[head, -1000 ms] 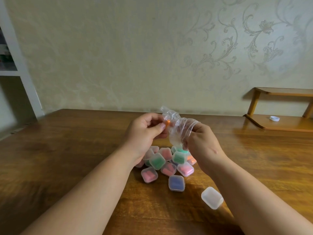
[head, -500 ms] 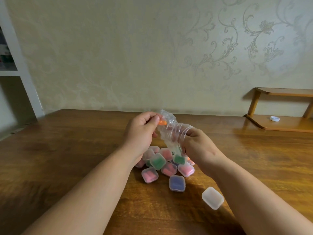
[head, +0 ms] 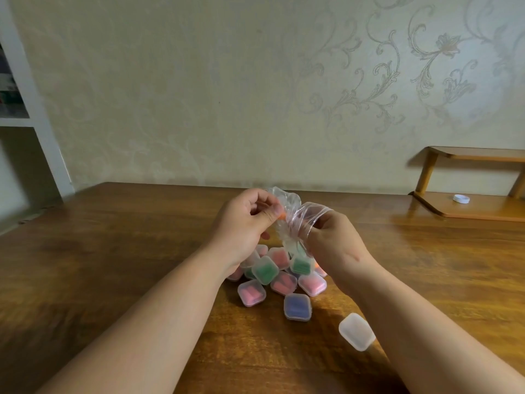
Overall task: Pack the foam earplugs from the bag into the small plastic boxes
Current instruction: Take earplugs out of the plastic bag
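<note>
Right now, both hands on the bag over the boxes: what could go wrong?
1. The left hand pinches the orange earplug, of which only a sliver shows; it may slip and drop among the filled boxes below.
2. The bag is stretched thin over the fingers of the right hand; it could tear and spill.
3. The empty box lies right beside the right forearm, which could knock it away.
</note>
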A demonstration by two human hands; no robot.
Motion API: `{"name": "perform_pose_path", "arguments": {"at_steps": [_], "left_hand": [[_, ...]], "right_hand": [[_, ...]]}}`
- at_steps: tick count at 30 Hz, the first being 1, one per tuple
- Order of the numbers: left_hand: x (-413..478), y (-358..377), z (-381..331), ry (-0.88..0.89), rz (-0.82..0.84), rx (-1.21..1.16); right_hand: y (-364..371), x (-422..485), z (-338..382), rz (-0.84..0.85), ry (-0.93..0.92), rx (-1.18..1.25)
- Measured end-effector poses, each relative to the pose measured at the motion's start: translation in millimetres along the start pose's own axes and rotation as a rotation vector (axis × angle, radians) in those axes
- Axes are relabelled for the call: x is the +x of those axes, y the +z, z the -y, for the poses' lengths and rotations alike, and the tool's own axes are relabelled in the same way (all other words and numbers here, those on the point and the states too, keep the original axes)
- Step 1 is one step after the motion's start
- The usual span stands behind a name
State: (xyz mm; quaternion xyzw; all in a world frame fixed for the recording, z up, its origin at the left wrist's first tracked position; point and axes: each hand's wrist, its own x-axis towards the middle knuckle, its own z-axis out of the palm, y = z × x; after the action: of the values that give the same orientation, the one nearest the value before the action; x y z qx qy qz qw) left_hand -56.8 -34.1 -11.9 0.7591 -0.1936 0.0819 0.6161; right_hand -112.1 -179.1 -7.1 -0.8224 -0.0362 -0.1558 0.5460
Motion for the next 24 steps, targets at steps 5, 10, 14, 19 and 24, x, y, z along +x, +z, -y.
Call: {"name": "perform_pose_path", "arguments": {"at_steps": [5, 10, 14, 19, 24], "left_hand": [[6.3, -0.6, 3.5, -0.026, -0.145, -0.022], [16.6, -15.3, 13.8, -0.142, -0.393, -0.134], [20.8, -23.5, 21.5, -0.234, -0.567, -0.210], [27.7, -30.4, 33.9, -0.364, -0.634, -0.312], [30.2, -32.8, 43.4, -0.468, -0.610, -0.241]], "right_hand": [[-0.5, 3.3, -2.6, -0.081, 0.003, 0.073], [-2.3, 7.0, -6.9, -0.186, 0.048, 0.105], [-2.3, 8.0, -8.9, -0.216, 0.039, 0.081], [-3.3, 9.5, -10.7, -0.215, 0.058, 0.053], [-2.7, 10.2, -12.0, -0.197, 0.060, 0.032]]}}
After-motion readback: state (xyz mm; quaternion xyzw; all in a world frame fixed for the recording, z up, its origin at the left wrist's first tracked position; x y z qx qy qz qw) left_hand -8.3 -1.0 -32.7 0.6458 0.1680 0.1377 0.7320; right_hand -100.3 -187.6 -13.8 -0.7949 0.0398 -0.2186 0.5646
